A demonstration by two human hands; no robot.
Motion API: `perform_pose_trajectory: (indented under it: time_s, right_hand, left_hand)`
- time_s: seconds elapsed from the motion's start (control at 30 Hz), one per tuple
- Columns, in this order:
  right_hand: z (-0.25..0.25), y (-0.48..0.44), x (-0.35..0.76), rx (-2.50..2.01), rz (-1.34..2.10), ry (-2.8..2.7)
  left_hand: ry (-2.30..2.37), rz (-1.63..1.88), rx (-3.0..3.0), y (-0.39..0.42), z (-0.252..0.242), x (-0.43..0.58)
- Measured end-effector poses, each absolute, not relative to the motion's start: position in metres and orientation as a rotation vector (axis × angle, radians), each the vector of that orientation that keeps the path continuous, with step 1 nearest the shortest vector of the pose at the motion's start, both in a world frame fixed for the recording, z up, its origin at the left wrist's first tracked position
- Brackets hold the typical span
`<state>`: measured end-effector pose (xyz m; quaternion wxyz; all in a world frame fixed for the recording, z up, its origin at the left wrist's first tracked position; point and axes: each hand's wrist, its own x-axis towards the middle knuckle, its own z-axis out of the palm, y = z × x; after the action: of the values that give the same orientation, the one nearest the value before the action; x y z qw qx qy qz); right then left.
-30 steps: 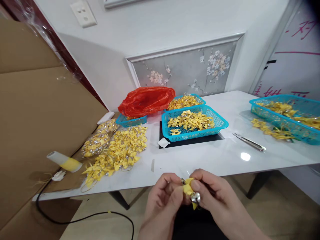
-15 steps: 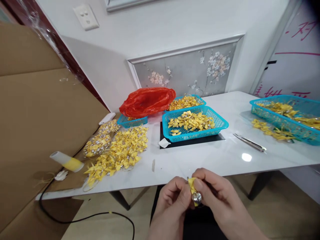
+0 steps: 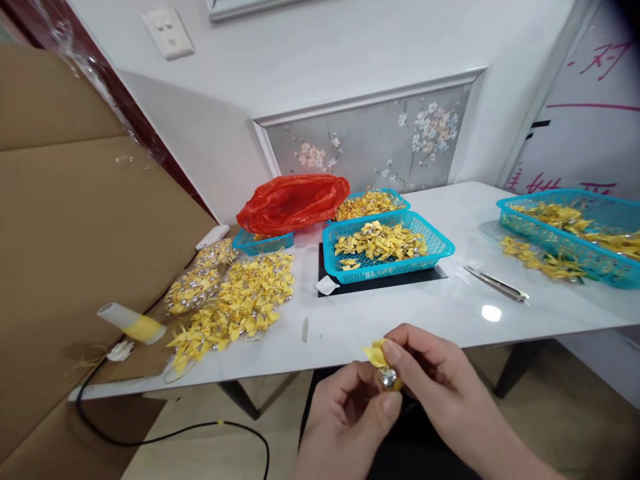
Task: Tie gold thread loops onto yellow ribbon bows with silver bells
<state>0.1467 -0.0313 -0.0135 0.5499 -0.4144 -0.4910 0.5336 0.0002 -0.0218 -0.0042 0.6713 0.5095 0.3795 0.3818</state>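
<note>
A small yellow ribbon piece [image 3: 375, 355] with a shiny silver bell [image 3: 387, 378] is pinched between both hands, just off the table's front edge. My left hand [image 3: 347, 417] is closed at the bell's lower left, its thumb tip just beneath the bell. My right hand [image 3: 433, 377] grips the ribbon from the right between thumb and forefinger. Fingers hide part of the piece. Many similar yellow pieces with silver bells lie in a heap [image 3: 250, 297] on the table at the left.
Blue baskets [image 3: 445, 250] of yellow pieces stand mid-table, with another basket [image 3: 525, 223] at the right. Tweezers [image 3: 497, 283] lie on the white table [image 3: 400, 310]. A red plastic bag [image 3: 295, 203] sits behind. Cardboard [image 3: 90, 253] rises at the left, with a tube [image 3: 131, 323] nearby.
My right hand has risen slightly, and the ribbon now sticks out leftward above the bell. My left thumb has shifted right, below the bell.
</note>
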Motion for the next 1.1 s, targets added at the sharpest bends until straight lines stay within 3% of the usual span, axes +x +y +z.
perform_pose_trajectory:
  time_s: [0.37, 0.63, 0.93, 1.1]
  right_hand:
    - [0.0, -0.028, 0.171, -1.235, 1.242, -1.574]
    - [0.001, -0.031, 0.169, -1.244, 1.114, -1.67]
    - [-0.008, -0.035, 0.154, -0.939, 1.317, -1.204]
    - [-0.009, -0.036, 0.147, -0.851, 1.405, -1.09]
  left_hand:
    - [0.902, 0.787, 1.201, -0.014, 0.005, -0.015]
    - [0.936, 0.953, 1.203, -0.017, 0.008, 0.0]
    - [0.667, 0.907, 0.562, -0.02, -0.01, 0.02]
    - [0.608, 0.948, 0.553, -0.025, -0.018, 0.024]
